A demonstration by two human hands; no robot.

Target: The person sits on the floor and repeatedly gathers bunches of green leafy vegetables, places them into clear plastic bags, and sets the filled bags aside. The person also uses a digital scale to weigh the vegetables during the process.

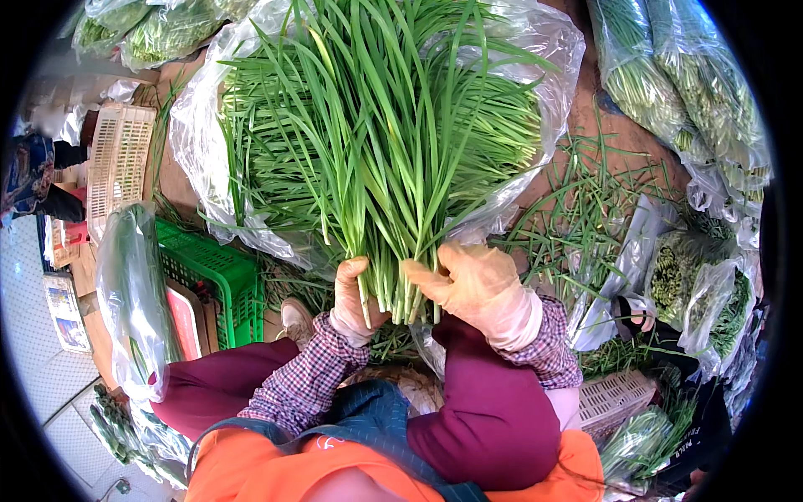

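A loose bunch of Chinese chives (389, 169) rises between my hands, its pale cut ends towards me and its leaves fanned away. My left hand (354, 295), in a thin glove, holds the bunch from the left near the stem ends, thumb up and fingers hidden beneath. On the other side my right hand (473, 285), gloved too, touches the stems with its thumb and forefinger; whether it grips them I cannot tell. Behind the bunch, more chives (270, 144) lie stacked on a spread clear plastic bag (194, 135).
Left of me stand a green plastic crate (207, 251), a bagged bundle of greens (135, 288) and a cream crate (119, 163). Loose chive scraps (590, 207) litter the right side. Bagged vegetables (684, 81) lie at the upper right. Parts of other people show at both edges.
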